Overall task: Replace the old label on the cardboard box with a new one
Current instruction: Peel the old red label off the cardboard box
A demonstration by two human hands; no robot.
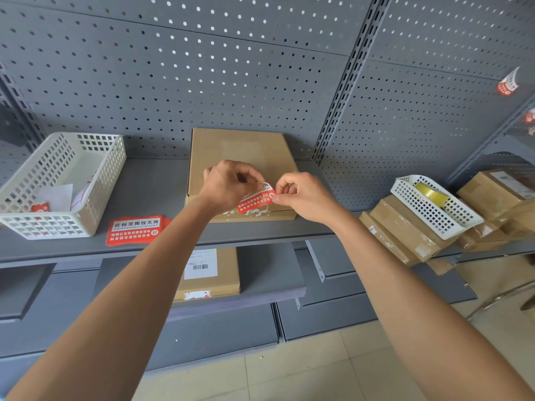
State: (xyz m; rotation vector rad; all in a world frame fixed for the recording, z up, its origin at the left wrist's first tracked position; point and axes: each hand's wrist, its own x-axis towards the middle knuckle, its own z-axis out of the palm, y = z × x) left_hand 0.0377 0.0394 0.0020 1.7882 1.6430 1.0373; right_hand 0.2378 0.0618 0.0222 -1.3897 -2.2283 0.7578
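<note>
A flat cardboard box (231,151) lies on the grey shelf (156,186), its front edge towards me. White scraps of torn label (254,213) cling to that front edge. A red and white label (256,199) hangs just above the front edge. My left hand (228,183) pinches the label's upper left end. My right hand (304,195) pinches its right end between thumb and forefinger. A stack of red labels (133,229) lies on the shelf left of the box.
A white basket (86,198) with paper scraps stands at the shelf's left. At the right, a smaller white basket (451,224) holding a tape roll (431,193) sits on stacked cardboard boxes (405,235). Another box (208,273) lies on the shelf below. A pegboard wall rises behind.
</note>
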